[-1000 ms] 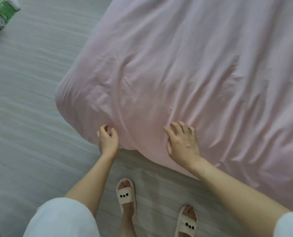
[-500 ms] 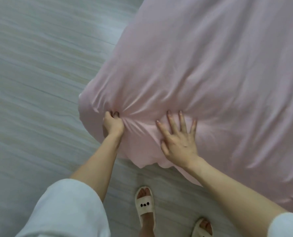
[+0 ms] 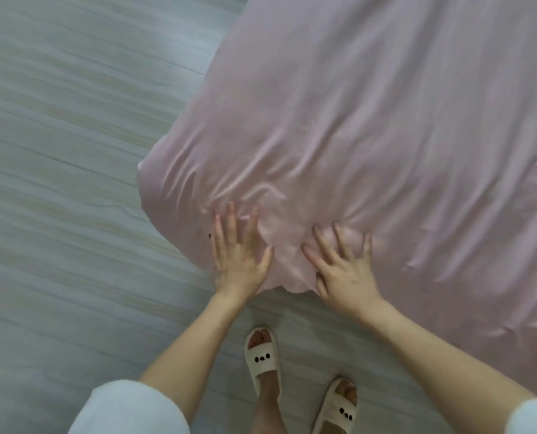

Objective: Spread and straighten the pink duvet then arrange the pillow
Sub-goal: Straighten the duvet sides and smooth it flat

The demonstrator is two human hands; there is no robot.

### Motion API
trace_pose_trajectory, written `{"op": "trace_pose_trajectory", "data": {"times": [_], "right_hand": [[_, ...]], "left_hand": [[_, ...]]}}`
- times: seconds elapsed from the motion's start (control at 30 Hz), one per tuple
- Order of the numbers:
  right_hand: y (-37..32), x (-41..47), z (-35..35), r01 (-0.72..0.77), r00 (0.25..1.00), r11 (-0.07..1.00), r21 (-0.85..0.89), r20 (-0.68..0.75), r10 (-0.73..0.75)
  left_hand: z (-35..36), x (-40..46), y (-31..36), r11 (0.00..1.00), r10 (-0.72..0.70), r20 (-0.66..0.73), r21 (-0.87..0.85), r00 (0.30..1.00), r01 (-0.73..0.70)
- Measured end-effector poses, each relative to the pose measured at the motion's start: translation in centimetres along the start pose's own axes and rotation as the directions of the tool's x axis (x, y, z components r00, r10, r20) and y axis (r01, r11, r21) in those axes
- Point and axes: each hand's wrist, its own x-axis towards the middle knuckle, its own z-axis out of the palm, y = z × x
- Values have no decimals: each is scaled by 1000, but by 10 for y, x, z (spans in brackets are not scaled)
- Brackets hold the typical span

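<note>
A: What's the person wearing?

B: Short white sleeves; the left sleeve [image 3: 129, 408] is loose and wide, the right sleeve [image 3: 533, 416] shows only at the frame's corner; both forearms bare below them.

A: And on the feet?

B: Cream open-toe slippers; the left slipper [image 3: 262, 360] and the right slipper [image 3: 339, 410] each have a broad strap with three small black dots; toes show at the front.

soft creased duvet [image 3: 370, 136], seemingly wood-grain floor [image 3: 67, 183]
</note>
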Motion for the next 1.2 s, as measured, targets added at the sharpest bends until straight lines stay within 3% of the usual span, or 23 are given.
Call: {"op": "trace_pose_trajectory", "data": {"times": [0.03,0.07,0.13,0.17,0.2,0.27,0.33,0.37,0.43,0.5,0.53,0.57,0.6,0.63,0.7,0.77,0.8,0.83,0.9,1.0,1.03,1.1,1.2], "right_hand": [[-2,-13,14,99,963,992,-75,258,-76],[-4,-29,27,143,841,986,-85,536,-76],[2,-60,40,19,574,997,-80,817,55],[8,-72,41,-53,564,996,-72,821,89],[15,-81,40,-105,646,994,-23,759,86],[31,-96,38,-50,908,995,86,418,10],[45,-97,40,16,1000,999,35,-10,-16],[54,-102,36,-54,997,998,25,-60,56],[77,-118,39,-214,967,977,-6,143,213],[97,-143,60,-281,750,956,-86,602,275],[111,-164,69,-304,618,951,-65,746,248],[119,-178,73,-338,540,941,-30,812,220],[125,-189,71,-393,555,920,15,801,225],[135,-200,67,-422,652,905,50,711,264],[167,-227,53,-420,877,898,132,313,364],[192,-239,40,-409,901,903,133,-95,423],[211,-252,36,-472,865,871,139,-119,487],[228,-264,34,-550,831,827,118,-20,556],[268,-306,51,-595,761,803,22,335,555],[299,-376,81,-599,573,799,56,727,379],[303,-398,88,-653,543,746,130,767,342],[311,-431,95,-752,577,587,300,730,366],[342,-465,92,-806,588,340,485,589,554]], "left_hand": [[8,-11,2,986,91,177,119,980,-113],[16,-22,1,965,65,384,213,921,-156],[27,-39,-11,940,-163,691,326,704,-102],[27,-46,-15,929,-248,735,366,632,-61],[27,-54,-19,930,-248,714,364,654,-45],[32,-70,-14,955,1,474,262,881,-142],[38,-76,-1,908,281,210,259,937,-330],[43,-77,17,875,363,178,273,915,-400],[51,-74,50,836,297,358,351,885,-422],[59,-70,73,867,-27,674,383,739,-318],[68,-74,86,872,-142,764,397,629,-285],[73,-79,96,876,-153,786,388,600,-286],[78,-86,103,874,-43,756,345,654,-341],[84,-94,116,863,144,643,290,752,-414],[100,-108,164,829,421,384,204,822,-520],[109,-111,206,802,507,254,212,823,-559],[116,-114,236,804,516,257,184,817,-566],[120,-116,259,808,509,271,176,817,-562],[145,-129,300,843,393,470,159,790,-514],[176,-162,329,889,102,770,213,630,-405],[183,-173,339,887,93,769,225,633,-404],[190,-192,366,891,210,668,170,714,-421],[198,-203,436,874,399,533,26,746,-486]]}}
